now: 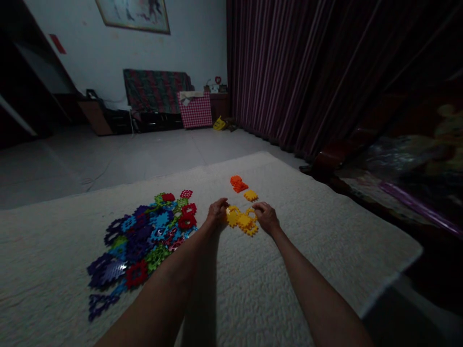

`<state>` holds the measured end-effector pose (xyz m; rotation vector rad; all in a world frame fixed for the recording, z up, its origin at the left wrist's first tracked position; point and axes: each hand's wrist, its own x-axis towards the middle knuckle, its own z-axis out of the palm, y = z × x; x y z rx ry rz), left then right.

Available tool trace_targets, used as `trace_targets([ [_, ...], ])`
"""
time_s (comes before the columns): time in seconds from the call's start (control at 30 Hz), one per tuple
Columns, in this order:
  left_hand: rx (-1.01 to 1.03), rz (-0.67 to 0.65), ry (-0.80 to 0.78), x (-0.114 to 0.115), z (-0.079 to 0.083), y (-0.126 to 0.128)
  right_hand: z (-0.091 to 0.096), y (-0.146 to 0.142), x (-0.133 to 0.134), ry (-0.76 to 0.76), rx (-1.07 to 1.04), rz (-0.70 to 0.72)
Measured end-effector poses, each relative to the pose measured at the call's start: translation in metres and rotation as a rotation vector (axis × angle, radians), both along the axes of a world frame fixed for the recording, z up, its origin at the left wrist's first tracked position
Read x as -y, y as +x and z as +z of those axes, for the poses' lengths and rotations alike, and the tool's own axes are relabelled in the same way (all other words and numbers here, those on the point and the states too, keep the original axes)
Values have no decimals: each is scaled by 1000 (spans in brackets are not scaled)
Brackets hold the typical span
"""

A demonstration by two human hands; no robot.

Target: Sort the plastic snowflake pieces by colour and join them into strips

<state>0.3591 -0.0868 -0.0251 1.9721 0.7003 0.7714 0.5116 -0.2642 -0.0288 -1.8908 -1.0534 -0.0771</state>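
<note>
Both my arms reach forward over a cream mat (253, 289). My left hand (217, 212) is closed, its fingers pressing on the left edge of a cluster of joined yellow puzzle pieces (243, 221). My right hand (265, 216) is closed too, pinching the cluster's right side. Just beyond lie a single yellow piece (251, 195) and a small orange stack (238, 183). To the left of my left arm spreads a heap of blue, purple, green and red pieces (144, 238).
Beyond the mat is a grey tiled floor (108, 154). A patterned sofa (155, 96) and a checked pink box (196, 111) stand against the far wall. Dark striped curtains (307, 72) hang at right, with dark wooden furniture (379, 159) below them.
</note>
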Motion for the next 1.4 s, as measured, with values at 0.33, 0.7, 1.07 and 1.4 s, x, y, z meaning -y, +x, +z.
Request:
trace_targets([
  [0.33, 69, -5, 5, -7, -14, -2, -5, -4, 4, -15, 59, -26],
  [0.7, 67, -14, -4, -9, -18, -3, -4, -3, 2, -77, 159, -45],
  [1.07, 32, 14, 16, -7, -16, -3, -4, 5, 3, 149, -50, -29],
  [1.4, 47, -9, 16, -10, -18, -3, -1, -4, 7, -68, 121, -87],
])
